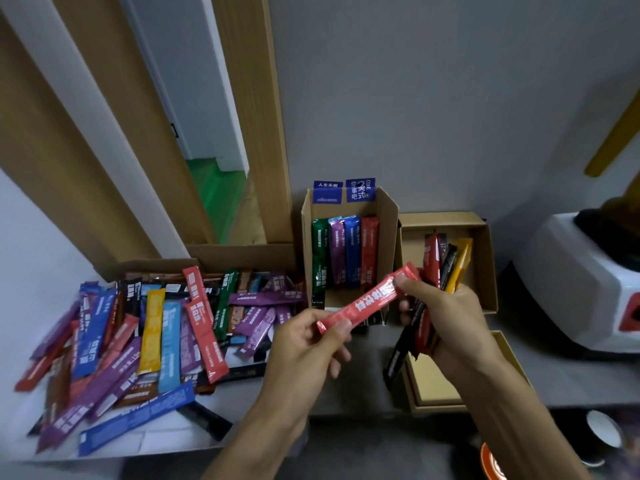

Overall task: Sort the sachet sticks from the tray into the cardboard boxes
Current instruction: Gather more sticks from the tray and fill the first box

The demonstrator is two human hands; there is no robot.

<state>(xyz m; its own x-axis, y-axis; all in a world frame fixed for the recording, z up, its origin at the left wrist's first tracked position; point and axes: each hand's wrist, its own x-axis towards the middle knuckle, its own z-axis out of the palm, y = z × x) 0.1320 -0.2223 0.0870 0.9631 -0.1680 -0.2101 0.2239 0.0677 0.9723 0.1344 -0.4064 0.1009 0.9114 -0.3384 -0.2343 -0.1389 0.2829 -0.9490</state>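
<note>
Mid-sort at frame centre, fingers of your left hand (304, 344) and right hand (446, 323), which also grips a bundle (437, 268), pinch the red sachet stick (367, 301) at both ends; next it likely goes beside the red ones in the tall cardboard box (388, 230).

Left blue label (328, 192) on rear flap of tall cardboard box (389, 216): white characters 人生无 read, fourth character unclear; small line beneath illegible.
Right blue label (360, 189) on same flap: 你, 美式, 事吧 made out; vertical Latin word, possibly CODE.
Red sachet stick (367, 299): large white Chinese characters printed lengthwise, too blurred to be read.
Print on sachet sticks (152, 334) in tray (162, 439): illegible.
</note>
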